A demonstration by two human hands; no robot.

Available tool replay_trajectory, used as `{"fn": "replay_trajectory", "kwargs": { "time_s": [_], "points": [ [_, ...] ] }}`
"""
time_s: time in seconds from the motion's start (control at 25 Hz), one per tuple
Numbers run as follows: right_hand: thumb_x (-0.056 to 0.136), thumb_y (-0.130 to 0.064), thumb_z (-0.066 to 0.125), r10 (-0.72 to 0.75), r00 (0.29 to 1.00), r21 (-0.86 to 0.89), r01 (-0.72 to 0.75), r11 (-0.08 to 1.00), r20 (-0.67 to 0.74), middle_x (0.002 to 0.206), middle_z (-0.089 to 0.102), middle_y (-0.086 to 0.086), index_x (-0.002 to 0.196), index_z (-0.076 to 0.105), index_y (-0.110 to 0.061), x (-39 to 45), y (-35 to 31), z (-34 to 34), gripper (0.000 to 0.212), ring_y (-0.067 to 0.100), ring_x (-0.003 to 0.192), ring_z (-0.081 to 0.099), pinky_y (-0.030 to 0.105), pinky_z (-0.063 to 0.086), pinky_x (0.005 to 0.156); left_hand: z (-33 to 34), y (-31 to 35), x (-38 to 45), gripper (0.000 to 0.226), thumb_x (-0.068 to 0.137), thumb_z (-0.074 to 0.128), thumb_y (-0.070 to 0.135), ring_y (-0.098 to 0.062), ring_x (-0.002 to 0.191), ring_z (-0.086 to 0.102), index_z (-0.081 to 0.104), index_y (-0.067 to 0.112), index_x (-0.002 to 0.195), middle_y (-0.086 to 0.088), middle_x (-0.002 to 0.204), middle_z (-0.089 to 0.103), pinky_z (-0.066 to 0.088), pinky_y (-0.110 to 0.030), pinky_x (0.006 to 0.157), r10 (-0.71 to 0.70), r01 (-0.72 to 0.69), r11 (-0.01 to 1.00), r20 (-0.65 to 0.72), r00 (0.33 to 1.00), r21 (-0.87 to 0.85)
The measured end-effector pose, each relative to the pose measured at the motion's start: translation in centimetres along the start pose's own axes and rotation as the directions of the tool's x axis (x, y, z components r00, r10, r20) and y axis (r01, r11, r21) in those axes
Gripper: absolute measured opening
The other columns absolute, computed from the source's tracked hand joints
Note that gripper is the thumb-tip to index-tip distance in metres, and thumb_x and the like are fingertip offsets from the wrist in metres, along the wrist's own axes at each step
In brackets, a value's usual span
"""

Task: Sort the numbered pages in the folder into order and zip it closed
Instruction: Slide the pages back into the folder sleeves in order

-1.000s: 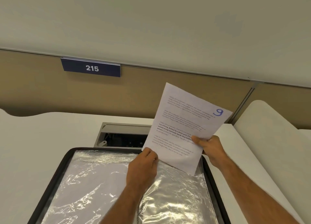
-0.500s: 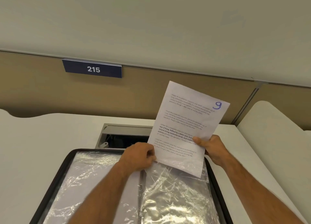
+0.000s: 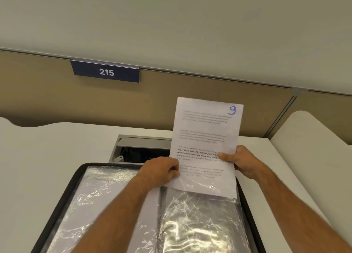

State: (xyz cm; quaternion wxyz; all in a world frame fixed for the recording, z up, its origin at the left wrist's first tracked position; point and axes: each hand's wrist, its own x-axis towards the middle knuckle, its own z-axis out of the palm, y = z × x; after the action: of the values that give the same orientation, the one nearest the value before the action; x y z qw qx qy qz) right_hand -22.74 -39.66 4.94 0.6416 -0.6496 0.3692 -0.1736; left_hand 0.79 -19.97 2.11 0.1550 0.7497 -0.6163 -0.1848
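Observation:
A black zip folder lies open on the desk, its clear plastic sleeves shining on both sides. I hold a printed page marked 9 upright over the right-hand sleeve. The page's bottom edge sits just inside the sleeve's top opening. My right hand grips the page's right edge, thumb on the front. My left hand pinches the page's lower left edge together with the sleeve's mouth.
A grey cable hatch stands open in the white desk just behind the folder. A beige partition with a blue 215 sign rises behind. A white divider stands at the right.
The page has turned from tilted to nearly upright and dropped, so its bottom edge now enters the right sleeve. My left hand shifted to the page's lower left edge.

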Motion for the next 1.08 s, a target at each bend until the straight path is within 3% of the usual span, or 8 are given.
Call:
{"fn": "replay_trajectory", "kwargs": {
  "time_s": [0.08,0.16,0.36,0.56,0.76,0.88,0.96,1.08],
  "points": [
    [0.073,-0.019,0.085,0.053,0.995,-0.069,-0.047,0.997,0.090,0.116,0.074,0.009,0.122,0.067,-0.011,0.0,0.1,0.3,0.053,0.028,0.104,0.072,0.044,0.060,0.086,0.2,0.0,0.0,0.010,0.098,0.056,0.041,-0.009,0.094,0.061,0.060,0.031,0.098,0.013,0.108,0.064,0.054,-0.034,0.089,-0.007,0.006,0.999,-0.012,1.000,-0.036],
    [0.075,-0.017,0.085,0.115,0.983,-0.115,-0.099,0.988,0.141,0.120,0.072,0.010,0.124,0.067,-0.009,0.1,0.7,0.5,0.053,0.030,0.109,0.070,0.048,0.055,0.096,0.6,0.0,0.0,0.008,0.097,0.059,0.039,-0.008,0.096,0.062,0.061,0.031,0.098,0.013,0.111,0.065,0.054,-0.033,0.090,-0.025,0.022,0.994,-0.027,0.999,-0.108],
    [0.092,-0.014,0.068,0.113,0.993,0.014,-0.113,0.993,-0.016,0.115,0.074,0.012,0.121,0.067,-0.003,0.0,1.6,1.5,0.031,0.033,0.105,0.071,0.053,0.052,0.100,1.3,0.2,-0.1,0.008,0.096,0.062,0.036,-0.008,0.096,0.062,0.062,0.029,0.099,0.013,0.109,0.066,0.054,-0.032,0.090,-0.065,0.056,0.977,-0.040,0.997,-0.205],
    [0.089,-0.013,0.073,0.329,0.943,-0.335,-0.296,0.895,0.046,0.110,0.076,0.001,0.114,0.073,-0.012,-0.2,1.7,0.7,0.025,0.026,0.107,0.070,0.048,0.050,0.104,1.5,0.6,-0.6,0.008,0.097,0.061,0.035,-0.009,0.095,0.063,0.062,0.027,0.100,0.011,0.108,0.066,0.055,-0.033,0.092,-0.102,0.087,0.968,-0.052,0.993,-0.235],
    [0.094,-0.016,0.068,0.134,0.985,-0.072,-0.142,0.987,-0.108,0.109,0.076,0.006,0.116,0.071,-0.008,-0.5,2.0,1.8,0.023,0.026,0.102,0.073,0.041,0.057,0.088,1.8,1.1,-0.8,0.007,0.098,0.059,0.036,-0.007,0.093,0.062,0.061,0.030,0.099,0.013,0.107,0.065,0.054,-0.029,0.090,-0.132,0.113,0.972,-0.081,0.988,-0.206],
    [0.091,-0.013,0.071,0.218,0.975,-0.248,-0.224,0.942,-0.054,0.104,0.078,0.004,0.106,0.074,-0.007,-0.4,2.1,1.3,0.017,0.027,0.100,0.072,0.044,0.056,0.093,1.9,1.4,-0.8,0.008,0.098,0.059,0.037,-0.007,0.092,0.061,0.062,0.030,0.100,0.014,0.106,0.065,0.053,-0.028,0.090,-0.151,0.129,0.973,-0.103,0.983,-0.189],
    [0.088,-0.015,0.075,0.315,0.949,-0.391,-0.292,0.873,-0.004,0.102,0.078,0.001,0.103,0.076,-0.010,-0.7,1.6,0.7,0.016,0.026,0.103,0.070,0.037,0.052,0.087,1.9,1.6,-0.8,0.008,0.098,0.058,0.035,-0.007,0.092,0.061,0.063,0.030,0.101,0.013,0.103,0.065,0.053,-0.030,0.091,-0.155,0.134,0.975,-0.115,0.981,-0.177],
    [0.089,-0.021,0.074,0.249,0.967,-0.281,-0.256,0.925,-0.061,0.103,0.078,0.001,0.100,0.074,-0.013,-1.2,0.9,1.1,0.013,0.022,0.098,0.069,0.032,0.046,0.078,1.9,1.7,-1.0,0.007,0.098,0.059,0.034,-0.007,0.091,0.061,0.064,0.029,0.101,0.014,0.102,0.064,0.053,-0.030,0.090,-0.165,0.142,0.973,-0.120,0.979,-0.180]
  ]
}}
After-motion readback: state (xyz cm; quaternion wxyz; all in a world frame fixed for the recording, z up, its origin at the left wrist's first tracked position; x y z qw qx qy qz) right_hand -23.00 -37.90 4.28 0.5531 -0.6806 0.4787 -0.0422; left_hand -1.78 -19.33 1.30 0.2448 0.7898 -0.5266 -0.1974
